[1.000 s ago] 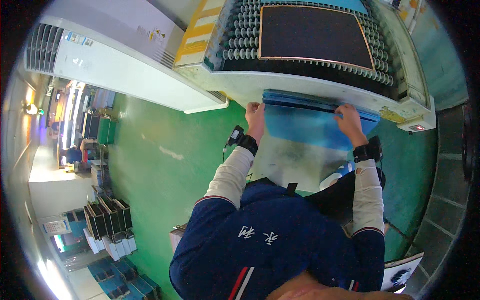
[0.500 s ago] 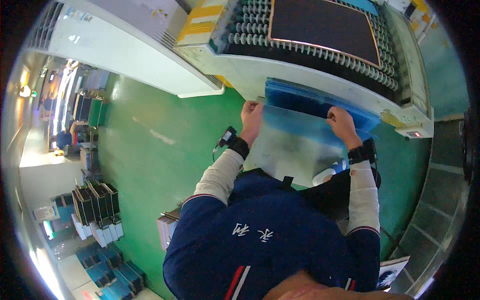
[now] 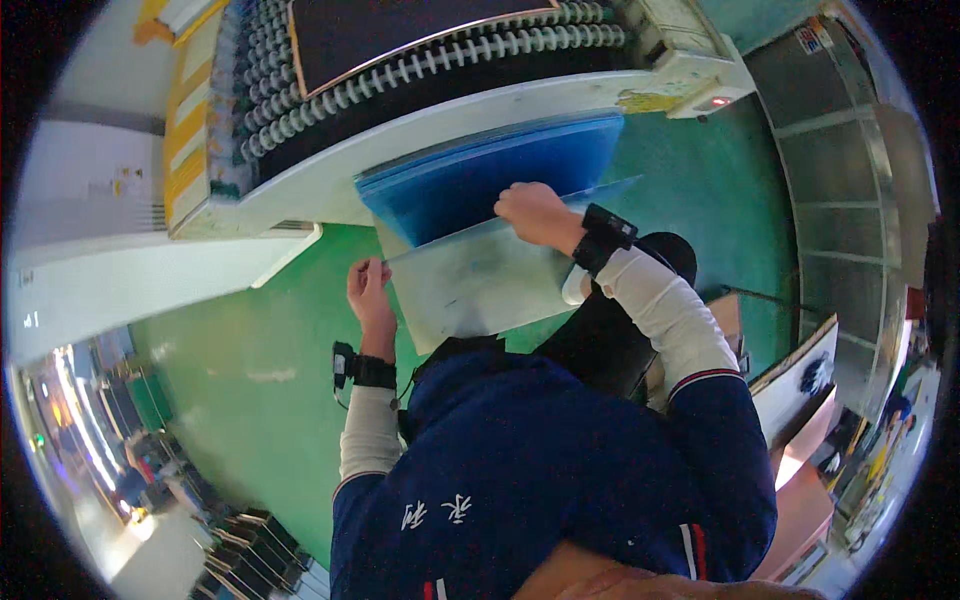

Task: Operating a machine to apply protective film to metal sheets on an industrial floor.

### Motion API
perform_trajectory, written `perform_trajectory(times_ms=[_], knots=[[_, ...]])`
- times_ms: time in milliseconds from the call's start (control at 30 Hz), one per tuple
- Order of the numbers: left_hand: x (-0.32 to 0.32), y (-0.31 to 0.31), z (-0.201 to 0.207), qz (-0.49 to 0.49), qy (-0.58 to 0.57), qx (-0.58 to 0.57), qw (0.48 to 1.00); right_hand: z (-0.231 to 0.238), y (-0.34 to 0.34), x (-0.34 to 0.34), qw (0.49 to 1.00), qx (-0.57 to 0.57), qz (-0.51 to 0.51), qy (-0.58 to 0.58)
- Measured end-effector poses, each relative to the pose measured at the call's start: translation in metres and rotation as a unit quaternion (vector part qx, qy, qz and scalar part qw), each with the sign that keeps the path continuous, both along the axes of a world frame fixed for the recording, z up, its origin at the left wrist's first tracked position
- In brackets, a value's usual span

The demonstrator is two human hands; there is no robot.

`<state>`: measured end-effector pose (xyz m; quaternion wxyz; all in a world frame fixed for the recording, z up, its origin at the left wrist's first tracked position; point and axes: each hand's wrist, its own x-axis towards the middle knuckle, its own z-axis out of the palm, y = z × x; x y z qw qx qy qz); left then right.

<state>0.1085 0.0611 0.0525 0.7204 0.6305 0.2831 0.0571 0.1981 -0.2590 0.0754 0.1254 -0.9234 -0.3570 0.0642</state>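
Head view: the left hand (image 3: 368,292) pinches the left edge of a thin grey sheet (image 3: 480,280), thumb and fingers closed on it. The right hand (image 3: 535,212) clamps the same sheet at its upper edge, fingers curled over the rim. Both hands are closed on the sheet; neither is free.

The sheet sits near the centre of the picture, tilted, with its upper edge toward 1 o'clock and its lower part hanging down toward the person's dark blue jacket (image 3: 540,480). Just behind it, toward 12 o'clock, a stack of blue sheets (image 3: 480,175) leans against the white front of a machine (image 3: 420,135). A bed of rollers (image 3: 400,70) runs along the machine top at 11 to 12 o'clock, carrying a dark panel (image 3: 400,25). The green floor (image 3: 250,370) lies at 9 o'clock.

Handling notes, as judgement:
1. Keep the two grips well apart along the sheet; a thin sheet is likely to sag or flutter if held close together.
2. Hold by the edges only, as shown, to keep the faces clean.
3. Keep the sheet's upper edge apart from the blue stack so the stack is not dragged along.
4. Lift both sides evenly; an uneven pull could twist or crease the sheet.
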Motion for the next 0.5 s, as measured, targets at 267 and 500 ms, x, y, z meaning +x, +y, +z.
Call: perform_trajectory(times_ms=[267, 500], knots=[[-0.010, 0.006, 0.001, 0.058, -0.013, 0.005, 0.998, 0.008, 0.007, -0.006, 0.998, 0.061, 0.007, -0.017], [-0.010, 0.013, -0.001, 0.020, -0.010, -0.014, 1.000, 0.005, 0.017, -0.001, 0.999, 0.046, 0.007, 0.019]])
